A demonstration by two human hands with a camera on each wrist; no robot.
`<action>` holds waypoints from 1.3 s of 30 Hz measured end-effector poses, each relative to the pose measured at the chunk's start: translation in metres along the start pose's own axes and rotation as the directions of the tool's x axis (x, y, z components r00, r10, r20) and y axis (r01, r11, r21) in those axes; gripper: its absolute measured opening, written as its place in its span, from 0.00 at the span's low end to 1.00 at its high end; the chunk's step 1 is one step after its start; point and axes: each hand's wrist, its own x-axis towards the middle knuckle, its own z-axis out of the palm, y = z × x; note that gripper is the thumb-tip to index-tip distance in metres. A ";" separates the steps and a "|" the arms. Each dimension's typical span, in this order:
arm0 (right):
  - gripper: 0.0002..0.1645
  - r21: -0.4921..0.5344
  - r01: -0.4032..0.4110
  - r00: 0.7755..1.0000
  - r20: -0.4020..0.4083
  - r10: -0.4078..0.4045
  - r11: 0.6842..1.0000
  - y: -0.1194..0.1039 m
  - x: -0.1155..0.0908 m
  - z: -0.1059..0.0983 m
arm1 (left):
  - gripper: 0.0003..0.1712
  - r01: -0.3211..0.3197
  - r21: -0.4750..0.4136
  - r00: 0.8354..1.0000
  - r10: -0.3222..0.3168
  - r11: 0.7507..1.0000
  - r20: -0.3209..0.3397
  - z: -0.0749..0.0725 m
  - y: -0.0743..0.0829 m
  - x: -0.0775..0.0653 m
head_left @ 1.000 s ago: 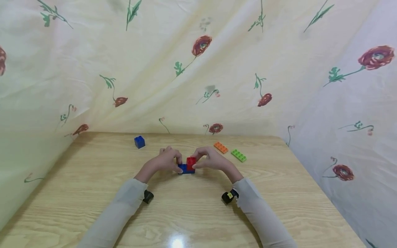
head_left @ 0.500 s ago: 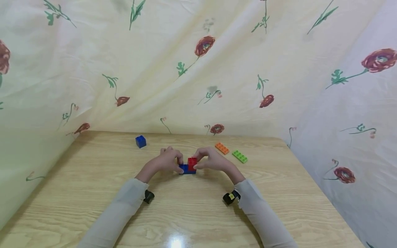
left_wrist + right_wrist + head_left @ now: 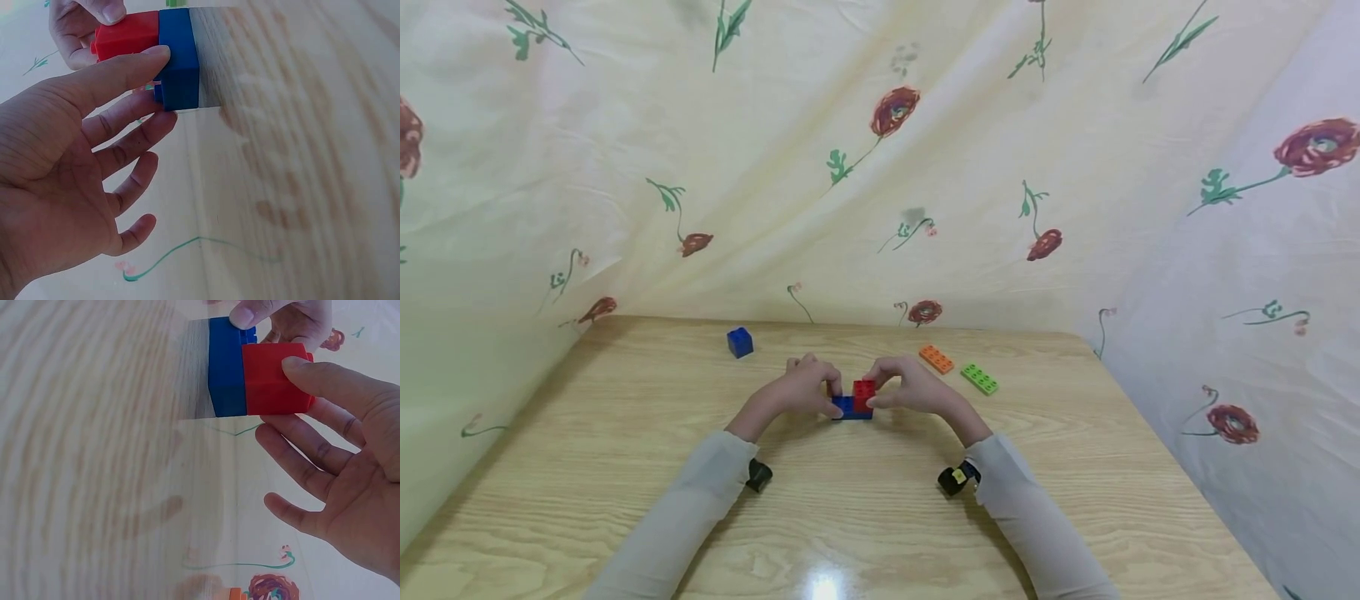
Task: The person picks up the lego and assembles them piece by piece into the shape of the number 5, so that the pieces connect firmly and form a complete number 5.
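Note:
A long blue toy brick [image 3: 852, 413] lies on the table near its middle, and a red toy brick [image 3: 864, 392] sits on the right half of its top. My left hand [image 3: 802, 390] pinches the left end of the blue brick [image 3: 181, 69], thumb in front and fingers behind; its other fingers are spread. With thumb and fingers my right hand [image 3: 917, 388] holds the red brick [image 3: 275, 378] from the right. In the right wrist view the red brick stands flush against the blue one, with no gap showing. Blue studs stay bare beside the left thumb.
On the wooden table [image 3: 850, 533], a small blue brick [image 3: 740, 342] stands at the back left. An orange flat brick [image 3: 936, 358] and a green flat brick [image 3: 980, 378] lie at the back right. A flowered cloth [image 3: 775, 167] hangs behind the table.
The head view has shifted slightly. Both hands keep their hold on the bricks; the red brick now shows slightly lower against the blue one.

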 end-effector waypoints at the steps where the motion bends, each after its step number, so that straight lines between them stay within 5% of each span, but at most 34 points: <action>1: 0.14 -0.001 -0.001 1.000 0.000 0.001 1.000 0.000 0.000 0.000 | 0.10 0.001 0.000 1.000 -0.001 1.000 0.000 0.000 0.000 0.000; 22: 0.20 -0.045 -0.051 0.999 -0.003 0.051 0.998 -0.003 -0.005 -0.005 | 0.10 0.002 -0.006 1.000 -0.002 1.000 -0.010 0.001 -0.001 0.000; 31: 0.29 -0.034 -0.090 0.982 -0.170 0.083 0.995 0.004 -0.027 -0.059 | 0.10 0.006 -0.027 1.000 -0.006 1.000 -0.011 0.002 0.001 -0.001; 39: 0.32 -0.053 -0.196 0.943 -0.284 0.174 0.979 0.038 -0.058 -0.103 | 0.10 0.001 -0.027 1.000 -0.002 1.000 -0.011 0.002 -0.001 0.000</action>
